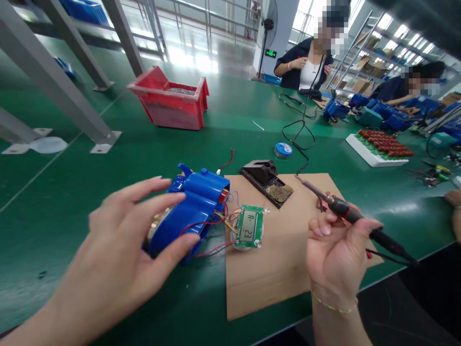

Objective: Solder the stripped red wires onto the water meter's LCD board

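My left hand (133, 240) curves round the near-left end of a blue plastic housing (194, 197), thumb and fingers on its sides. Red, black, yellow and blue wires run from the housing to a small green circuit board (256, 216). Its LCD display (248, 226) shows characters. The board lies on a brown cardboard sheet (273, 269). My right hand (333, 245) is closed around the handle of a soldering iron (345, 211), with the tip pointing up and left over the cardboard. Behind the board sits a black iron stand (261, 173) with a brassy cleaning pad (280, 192).
A red bin (176, 108) stands at the back left near grey metal legs (79, 96). A blue round tin (283, 150) lies behind the stand. On the right is a white tray of red-and-green parts (378, 149). Two people sit beyond, near several blue housings.
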The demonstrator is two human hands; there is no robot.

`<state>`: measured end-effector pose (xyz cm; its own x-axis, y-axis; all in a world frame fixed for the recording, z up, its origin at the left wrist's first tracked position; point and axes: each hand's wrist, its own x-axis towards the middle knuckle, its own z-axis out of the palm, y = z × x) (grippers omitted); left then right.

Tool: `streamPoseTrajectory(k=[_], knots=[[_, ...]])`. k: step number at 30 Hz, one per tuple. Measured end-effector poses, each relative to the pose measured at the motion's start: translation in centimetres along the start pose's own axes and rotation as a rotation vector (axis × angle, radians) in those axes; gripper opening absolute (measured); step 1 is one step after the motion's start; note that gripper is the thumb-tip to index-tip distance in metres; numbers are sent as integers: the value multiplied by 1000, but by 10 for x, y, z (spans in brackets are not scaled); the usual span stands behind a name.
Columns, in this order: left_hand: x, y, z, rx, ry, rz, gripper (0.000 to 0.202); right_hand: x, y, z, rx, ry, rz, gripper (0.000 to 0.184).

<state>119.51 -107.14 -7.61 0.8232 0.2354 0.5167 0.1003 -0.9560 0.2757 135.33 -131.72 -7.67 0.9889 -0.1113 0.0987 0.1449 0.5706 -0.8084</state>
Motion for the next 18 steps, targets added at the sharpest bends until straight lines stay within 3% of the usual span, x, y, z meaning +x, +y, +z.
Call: streamPoseTrajectory(k=[3, 5, 7, 10, 13, 16, 18], knots=[[6, -28, 4, -39, -201, -306, 83, -4, 3, 3, 0, -28, -117, 40], [6, -38, 9, -54, -318, -373, 92, -6, 10, 1, -59, -92, -188, 37], [7, -43, 13, -58, -343, -368, 97, -8, 20, -4, -125, -193, -227, 34], [11, -38, 10, -51, -293, -322, 95, -10, 34, -14, -172, -344, -213, 34], [12, -17, 2, -7, -139, -252, 82, -11, 45, -23, -202, -425, -157, 31], [3, 17, 1, 16, 32, 36, 41, -12, 49, -25, -227, -470, -173, 31], [-6, 37, 9, 23, 54, 218, 23, -11, 49, -24, -244, -493, -216, 31]])
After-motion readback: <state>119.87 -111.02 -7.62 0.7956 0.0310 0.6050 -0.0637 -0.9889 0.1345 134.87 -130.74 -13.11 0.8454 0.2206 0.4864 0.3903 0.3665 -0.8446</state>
